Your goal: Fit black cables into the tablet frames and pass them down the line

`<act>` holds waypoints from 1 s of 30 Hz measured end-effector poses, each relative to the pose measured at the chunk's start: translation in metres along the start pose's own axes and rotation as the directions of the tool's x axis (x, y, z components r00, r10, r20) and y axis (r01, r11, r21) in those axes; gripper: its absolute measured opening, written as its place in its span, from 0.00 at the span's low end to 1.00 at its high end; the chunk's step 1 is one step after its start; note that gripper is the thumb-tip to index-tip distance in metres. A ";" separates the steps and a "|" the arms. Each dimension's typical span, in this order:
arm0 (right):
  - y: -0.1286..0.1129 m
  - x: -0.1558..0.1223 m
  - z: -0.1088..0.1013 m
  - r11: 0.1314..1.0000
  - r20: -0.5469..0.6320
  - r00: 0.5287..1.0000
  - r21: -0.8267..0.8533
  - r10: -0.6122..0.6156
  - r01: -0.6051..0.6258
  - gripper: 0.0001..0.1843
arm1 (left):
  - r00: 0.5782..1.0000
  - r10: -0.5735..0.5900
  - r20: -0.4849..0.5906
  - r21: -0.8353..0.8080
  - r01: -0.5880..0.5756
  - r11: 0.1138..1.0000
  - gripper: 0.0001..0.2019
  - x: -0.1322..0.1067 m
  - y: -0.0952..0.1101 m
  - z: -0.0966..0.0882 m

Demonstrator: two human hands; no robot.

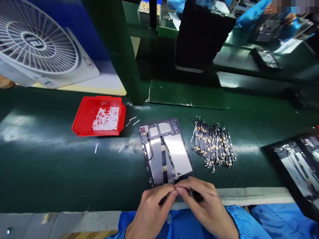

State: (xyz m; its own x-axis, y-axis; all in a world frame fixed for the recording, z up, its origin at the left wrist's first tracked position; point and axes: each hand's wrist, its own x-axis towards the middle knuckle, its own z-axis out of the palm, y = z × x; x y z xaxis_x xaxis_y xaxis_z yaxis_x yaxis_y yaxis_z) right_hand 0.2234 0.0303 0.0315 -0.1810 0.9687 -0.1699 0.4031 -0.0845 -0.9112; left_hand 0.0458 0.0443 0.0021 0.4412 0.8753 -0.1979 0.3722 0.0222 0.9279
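An opened tablet (166, 151) lies back-up on the dark green bench, its silver shields and a thin black cable showing. At its near edge my left hand (152, 207) and my right hand (203, 204) meet fingertip to fingertip, both pinched. Between the fingers a small dark part shows; I cannot make out what it is. A heap of thin black flex cables with gold ends (213, 144) lies just right of the tablet. Blue sleeves cover both my wrists.
A red bin (86, 116) with white strips sits to the left, with a few loose strips on the bench near it. A white fan (37, 43) stands at the back left. More opened tablets (296, 167) lie at the right edge. A green post (124, 63) rises behind.
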 end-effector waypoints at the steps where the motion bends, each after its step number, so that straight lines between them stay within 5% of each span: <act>1: 0.002 -0.001 0.005 1.000 0.016 1.000 -0.017 0.003 -0.003 0.06 | 0.999 0.029 -0.017 0.018 -0.028 0.999 0.08 -0.006 -0.004 -0.002; 4: 0.005 0.003 0.019 0.999 0.048 0.999 -0.045 0.016 -0.014 0.05 | 0.990 -0.008 -0.140 0.026 0.012 1.000 0.06 -0.026 -0.019 -0.007; 8: 0.006 0.020 0.035 0.996 0.046 0.997 -0.060 0.069 -0.066 0.05 | 0.919 -0.239 -0.312 -0.120 0.212 0.970 0.07 -0.054 -0.042 -0.009; 13: 0.003 0.038 0.048 0.965 0.153 0.978 -0.243 0.141 -0.101 0.07 | 0.881 -0.410 -0.235 -0.352 0.316 0.881 0.15 -0.068 -0.048 -0.002; 18: 0.003 0.043 0.051 0.926 0.177 0.967 -0.363 0.181 -0.107 0.07 | 0.899 -0.412 -0.148 -0.311 0.353 0.882 0.24 -0.073 -0.039 0.007; 22: 0.001 0.046 0.050 0.920 0.177 0.961 -0.369 0.211 -0.133 0.07 | 0.906 -0.393 -0.154 -0.379 0.313 0.871 0.30 -0.078 -0.052 0.012; 27: -0.003 0.046 0.050 0.917 0.203 0.956 -0.380 0.212 -0.123 0.06 | 0.857 -0.516 0.007 -0.673 0.385 0.631 0.26 -0.075 -0.084 0.005; 30: -0.004 0.044 0.050 0.920 0.227 0.953 -0.377 0.202 -0.105 0.06 | 0.814 -0.579 -0.042 -0.656 0.415 0.631 0.26 -0.070 -0.084 0.004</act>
State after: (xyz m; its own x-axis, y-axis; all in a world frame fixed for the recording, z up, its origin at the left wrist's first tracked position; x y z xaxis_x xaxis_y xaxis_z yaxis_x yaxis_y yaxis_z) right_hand 0.1686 0.0611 0.0090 -0.2948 0.8529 -0.4308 0.7280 -0.0916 -0.6795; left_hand -0.0136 -0.0203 -0.0635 0.1095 0.7199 -0.6854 -0.1177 0.6941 0.7102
